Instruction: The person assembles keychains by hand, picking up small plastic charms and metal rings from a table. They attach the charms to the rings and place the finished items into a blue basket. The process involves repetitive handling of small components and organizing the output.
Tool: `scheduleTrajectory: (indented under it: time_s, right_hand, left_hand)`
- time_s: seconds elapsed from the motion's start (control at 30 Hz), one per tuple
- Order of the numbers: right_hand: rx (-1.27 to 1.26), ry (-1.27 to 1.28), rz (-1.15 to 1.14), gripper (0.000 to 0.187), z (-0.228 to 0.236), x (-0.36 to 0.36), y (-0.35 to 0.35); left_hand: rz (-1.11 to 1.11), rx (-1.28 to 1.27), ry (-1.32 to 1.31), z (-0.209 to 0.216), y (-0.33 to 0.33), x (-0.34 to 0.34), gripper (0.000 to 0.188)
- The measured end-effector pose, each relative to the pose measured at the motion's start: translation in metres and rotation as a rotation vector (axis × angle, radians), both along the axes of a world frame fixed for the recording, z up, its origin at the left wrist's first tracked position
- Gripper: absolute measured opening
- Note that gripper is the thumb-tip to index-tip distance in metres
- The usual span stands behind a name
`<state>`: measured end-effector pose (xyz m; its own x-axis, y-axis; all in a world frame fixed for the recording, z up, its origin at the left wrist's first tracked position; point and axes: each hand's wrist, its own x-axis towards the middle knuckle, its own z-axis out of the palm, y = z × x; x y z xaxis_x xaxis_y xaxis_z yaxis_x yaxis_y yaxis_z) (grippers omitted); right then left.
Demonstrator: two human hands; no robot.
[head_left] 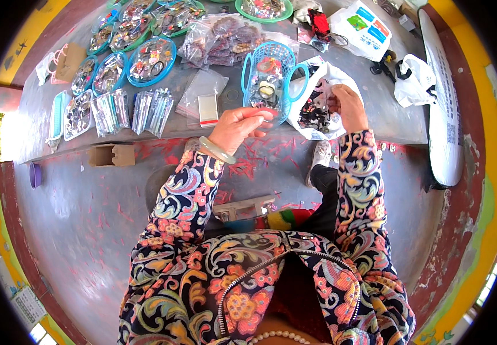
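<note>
My left hand [238, 130] is closed in a pinch at the near edge of a blue plastic basket [246, 68]. Between thumb and fingers seems to be the edge of a clear plastic bag [265, 92], with black and pale small pieces showing in it. To the right, my right hand [349, 107] dips its curled fingers into an open white plastic bag [343, 75]. Small dark accessories [317, 112], some pinkish, fill that bag. Its fingertips are partly hidden among them, so what they grip does not show.
Round trays of bagged accessories [151, 60] stand at the table's left. Nearer lie clear packets [152, 112], an empty clear bag [202, 92] and a small white box [208, 110]. Heaped bags [222, 40] lie behind the basket. More white bags [361, 30] sit right. A cardboard box [112, 155] is below the edge.
</note>
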<state>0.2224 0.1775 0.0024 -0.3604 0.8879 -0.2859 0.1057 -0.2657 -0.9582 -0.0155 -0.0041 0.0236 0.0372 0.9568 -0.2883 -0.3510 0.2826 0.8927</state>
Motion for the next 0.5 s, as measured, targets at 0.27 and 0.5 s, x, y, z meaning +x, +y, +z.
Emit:
scheduleTrajectory:
  time_s: [0.27,0.5]
  right_hand:
    - [0.115,-0.117,-0.451,0.026,-0.082,0.039,0.064]
    - [0.564,-0.718,0.081,0.019,-0.129,0.016,0.047]
  left_hand:
    - [0.021,-0.003,0.028,-0.002,-0.002,-0.001,0.026]
    - [0.006,0.017,0.045,-0.003,0.0,0.002,0.027]
